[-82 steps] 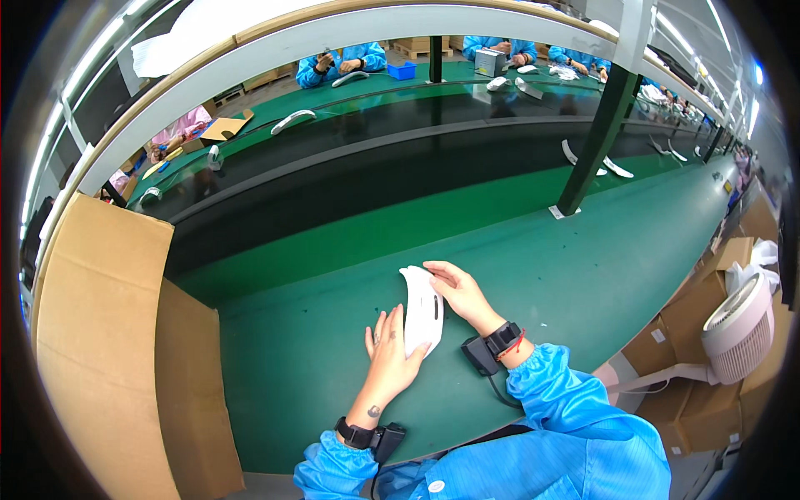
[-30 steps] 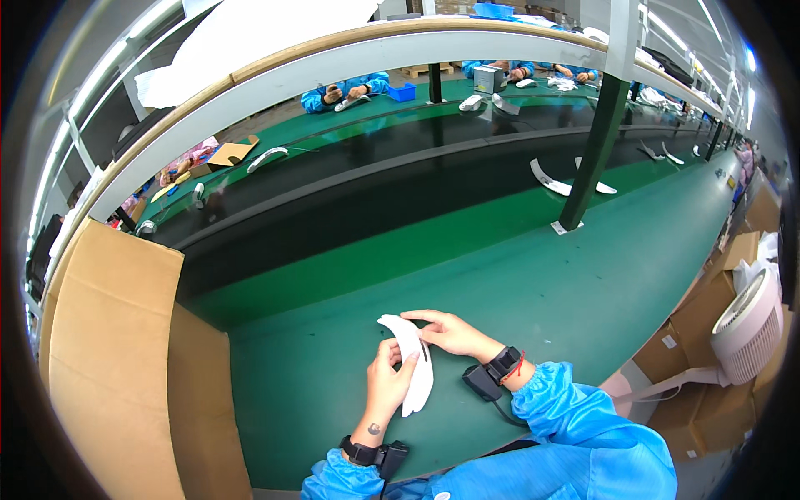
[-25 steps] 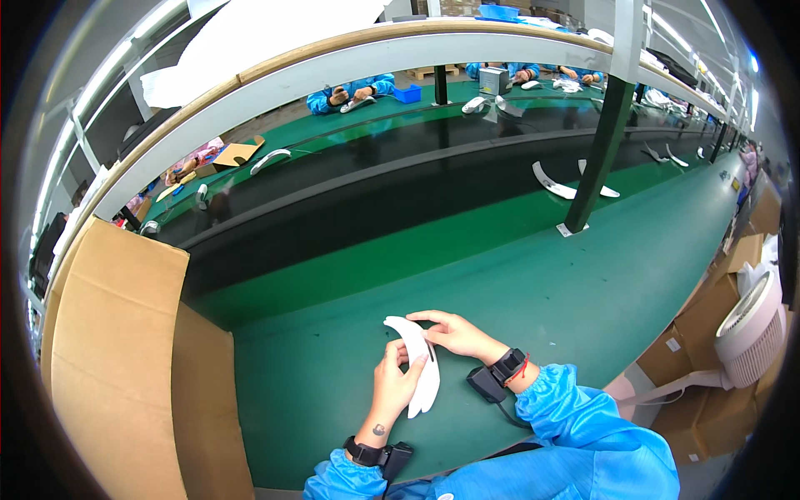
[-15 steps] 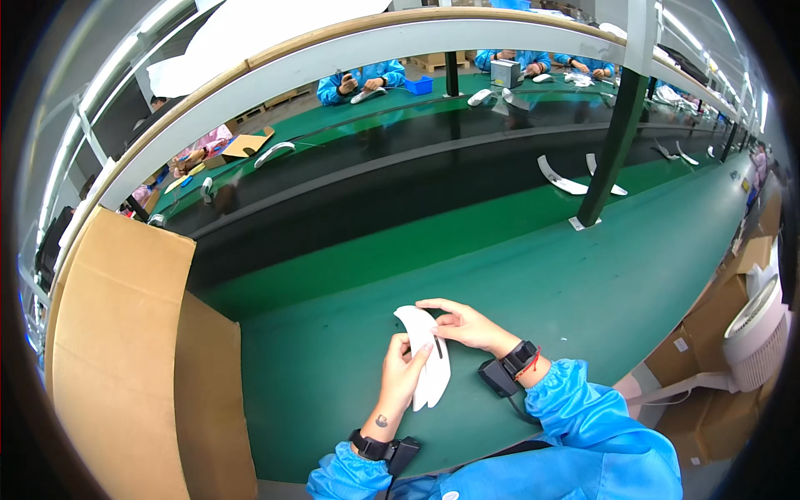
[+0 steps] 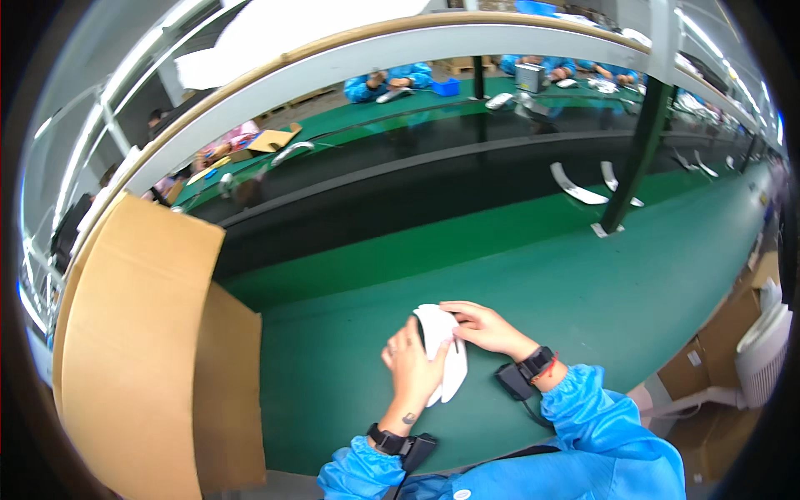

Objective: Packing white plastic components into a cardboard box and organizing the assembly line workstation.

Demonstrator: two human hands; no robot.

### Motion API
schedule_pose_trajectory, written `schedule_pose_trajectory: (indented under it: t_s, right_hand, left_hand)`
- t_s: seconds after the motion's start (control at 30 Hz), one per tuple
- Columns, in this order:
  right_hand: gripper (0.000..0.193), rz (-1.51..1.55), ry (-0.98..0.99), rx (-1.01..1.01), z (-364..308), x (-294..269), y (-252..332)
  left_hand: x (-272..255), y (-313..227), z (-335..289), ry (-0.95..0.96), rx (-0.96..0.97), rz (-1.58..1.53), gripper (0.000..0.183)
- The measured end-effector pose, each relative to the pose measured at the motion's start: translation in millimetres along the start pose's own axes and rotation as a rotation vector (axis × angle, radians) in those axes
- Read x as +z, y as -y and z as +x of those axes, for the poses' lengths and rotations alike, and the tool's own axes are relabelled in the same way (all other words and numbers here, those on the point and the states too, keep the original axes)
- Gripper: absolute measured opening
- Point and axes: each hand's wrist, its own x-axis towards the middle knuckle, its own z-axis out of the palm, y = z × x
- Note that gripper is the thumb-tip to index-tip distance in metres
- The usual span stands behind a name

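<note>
A white curved plastic part is held up over the green bench, just in front of me. It is long, its lower end looks split into two tips, and a dark slot or edge shows along it. My left hand grips it from the left side, thumb across its face and fingers partly behind it. At its upper right, my right hand pinches the edge between thumb and fingers. Whether this is one piece or two laid together I cannot tell. Both wrists wear black straps with small black boxes.
A large cardboard box stands at the left. Beyond the green bench runs a dark conveyor carrying white curved pieces. A dark green post rises at right. A white fan stands right; co-workers in blue sit opposite.
My left hand has moved up along the white part, its fingers now higher and further behind it. The part has turned slightly. The whole view has shifted a little.
</note>
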Motion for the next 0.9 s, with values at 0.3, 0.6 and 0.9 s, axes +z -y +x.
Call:
schedule_pose_trajectory:
  t_s: [0.3,0.6,0.9]
  right_hand:
    - [0.052,-0.572,0.056,-0.192,3.0,-8.1,15.0]
    - [0.054,-1.327,-0.743,-0.121,20.0,-217.3,-34.1]
    - [0.082,-1.325,-0.832,0.398,30.5,-311.1,-47.1]
  left_hand:
    - [-9.1,1.3,-1.0,0.123,0.327,-0.041,0.056]
    - [-4.6,-4.7,5.6,0.093,0.307,-0.206,0.050]
    - [-7.2,14.7,0.8,0.064,0.295,-0.168,0.044]
